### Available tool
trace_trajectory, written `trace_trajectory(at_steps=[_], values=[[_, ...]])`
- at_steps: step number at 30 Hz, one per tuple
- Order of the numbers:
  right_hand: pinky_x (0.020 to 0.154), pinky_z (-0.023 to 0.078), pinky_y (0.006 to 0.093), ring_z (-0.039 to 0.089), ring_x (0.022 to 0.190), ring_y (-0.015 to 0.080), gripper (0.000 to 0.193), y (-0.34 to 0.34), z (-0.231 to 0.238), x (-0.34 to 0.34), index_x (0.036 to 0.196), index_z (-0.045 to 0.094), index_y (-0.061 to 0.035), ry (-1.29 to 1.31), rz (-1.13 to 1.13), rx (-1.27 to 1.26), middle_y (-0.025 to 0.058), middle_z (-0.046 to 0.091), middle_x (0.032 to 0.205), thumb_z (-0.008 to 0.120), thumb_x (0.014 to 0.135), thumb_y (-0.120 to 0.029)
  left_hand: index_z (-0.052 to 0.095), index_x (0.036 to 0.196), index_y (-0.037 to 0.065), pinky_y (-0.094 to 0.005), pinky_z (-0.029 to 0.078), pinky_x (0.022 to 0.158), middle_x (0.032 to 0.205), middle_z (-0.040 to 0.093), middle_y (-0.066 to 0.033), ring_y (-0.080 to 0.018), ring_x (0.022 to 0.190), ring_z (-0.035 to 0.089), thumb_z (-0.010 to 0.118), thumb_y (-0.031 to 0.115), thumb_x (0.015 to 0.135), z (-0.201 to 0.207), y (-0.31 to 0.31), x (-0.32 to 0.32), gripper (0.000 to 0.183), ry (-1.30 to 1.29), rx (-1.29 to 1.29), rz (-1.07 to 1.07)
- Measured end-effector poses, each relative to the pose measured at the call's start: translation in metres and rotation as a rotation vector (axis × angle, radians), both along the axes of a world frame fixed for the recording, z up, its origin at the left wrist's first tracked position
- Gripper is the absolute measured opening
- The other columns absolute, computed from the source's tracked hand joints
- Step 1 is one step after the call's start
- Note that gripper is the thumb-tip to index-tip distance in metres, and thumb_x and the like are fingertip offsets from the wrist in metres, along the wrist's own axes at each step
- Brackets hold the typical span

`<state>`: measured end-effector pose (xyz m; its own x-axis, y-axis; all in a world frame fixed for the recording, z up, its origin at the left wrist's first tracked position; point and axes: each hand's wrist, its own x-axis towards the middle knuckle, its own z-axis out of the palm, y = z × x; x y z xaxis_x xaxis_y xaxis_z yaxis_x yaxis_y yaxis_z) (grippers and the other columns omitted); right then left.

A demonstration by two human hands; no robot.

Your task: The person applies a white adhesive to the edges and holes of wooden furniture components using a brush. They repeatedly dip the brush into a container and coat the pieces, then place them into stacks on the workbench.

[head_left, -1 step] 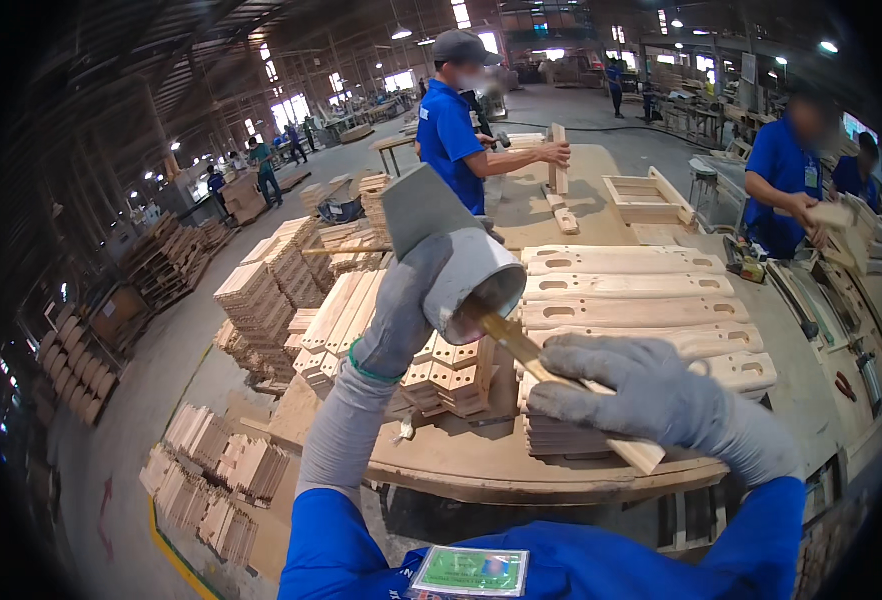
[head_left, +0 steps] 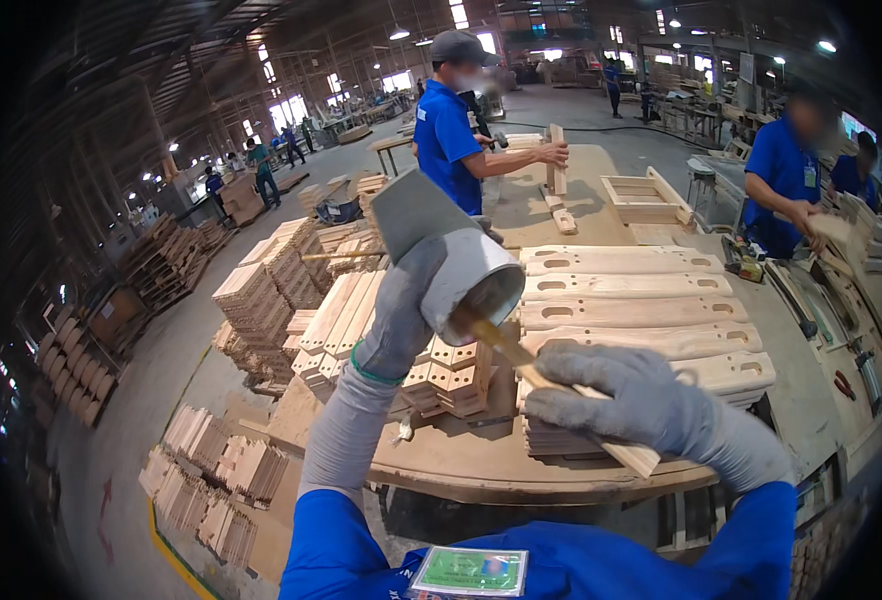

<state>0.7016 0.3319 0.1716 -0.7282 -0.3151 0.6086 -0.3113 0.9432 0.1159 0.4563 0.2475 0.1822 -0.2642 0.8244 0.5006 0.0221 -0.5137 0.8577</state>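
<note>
Farthest to the left of the left hand (head_left: 406, 310), low stacks of short wooden pieces (head_left: 223, 458) lay beside the table, and a taller wood pile (head_left: 271, 285) stood closer in. Just beside and below that hand, drilled wooden pieces (head_left: 344, 318) were stacked on the table (head_left: 491, 482). The left hand, gloved in grey, was wrapped around a pale grey cup (head_left: 464, 262), its fingers mostly hidden behind it. A grey block-like part (head_left: 416, 212) rose above the hand, touching the cup; whether the two were joined, I could not tell. The cup was tilted, its mouth facing down and to the right, toward the right hand (head_left: 629, 395).

Between the hands lay the wooden strip (head_left: 514, 356). Its long axis ran slantwise from inside the cup's mouth, down and rightward beneath the right hand's fingers, and its squared end stuck out below them. The right hand, also gloved, grasped the strip and was nearer to that outer end; the left was nearer to the inserted one. Slotted boards (head_left: 641, 312) lay stacked just beyond the right hand, and pliers (head_left: 844, 386) rested well to its right.
</note>
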Motion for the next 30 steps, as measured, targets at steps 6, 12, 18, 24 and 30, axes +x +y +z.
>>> trace_trajectory(at_steps=[6,12,18,24,30], values=[[0.076,0.054,0.03,0.063,0.094,0.0279,0.039,-0.008,0.003,-0.009,0.118,0.057,-0.0077,0.171,0.209,-0.356,0.0196,0.057,0.111,0.064,0.08,-0.007,0.035,0.133,-0.006,-0.0452,0.04,0.102,0.127,0.049,-0.0225,-0.0325,0.117,0.051,0.042,0.055,0.084,-0.024,0.014,0.001,0.078,-0.227,0.213,-0.249],[0.072,0.054,0.0405,0.063,0.085,0.0359,0.032,-0.028,0.021,-0.019,0.096,0.06,0.0062,0.021,0.066,0.514,0.0244,0.061,0.095,0.055,0.081,-0.022,0.035,0.133,-0.006,-0.0409,0.042,0.101,0.126,0.05,-0.021,-0.0294,0.114,0.054,0.049,0.054,0.083,-0.027,0.005,-0.02,0.079,-0.22,0.183,-0.331],[0.078,0.053,0.0466,0.061,0.089,0.0426,0.043,-0.027,0.027,-0.003,0.097,0.055,0.0132,-0.338,-0.18,0.615,0.0312,0.058,0.095,0.053,0.078,-0.026,0.037,0.132,-0.007,-0.0391,0.042,0.102,0.123,0.053,-0.0215,-0.0294,0.114,0.054,0.047,0.045,0.088,-0.025,0.008,-0.014,0.068,-0.157,-0.087,-0.298],[0.078,0.053,0.0457,0.061,0.088,0.0393,0.041,0.004,0.056,-0.017,0.096,0.054,0.0135,-0.35,0.136,0.583,0.0256,0.059,0.088,0.055,0.079,-0.025,0.05,0.121,-0.002,-0.0361,0.048,0.095,0.115,0.06,-0.0156,-0.0222,0.109,0.058,0.037,0.035,0.097,0.004,-0.002,-0.012,0.046,-0.227,-0.282,-0.29],[0.062,0.056,0.0321,0.062,0.091,0.0313,0.032,0.029,0.05,-0.01,0.1,0.056,-0.0014,-0.122,0.066,0.545,0.0209,0.059,0.095,0.061,0.076,-0.022,0.052,0.116,0.003,-0.0329,0.053,0.084,0.106,0.062,-0.012,-0.0191,0.095,0.063,0.045,0.038,0.096,-0.001,0.0,-0.015,0.042,-0.282,-0.366,-0.23]])
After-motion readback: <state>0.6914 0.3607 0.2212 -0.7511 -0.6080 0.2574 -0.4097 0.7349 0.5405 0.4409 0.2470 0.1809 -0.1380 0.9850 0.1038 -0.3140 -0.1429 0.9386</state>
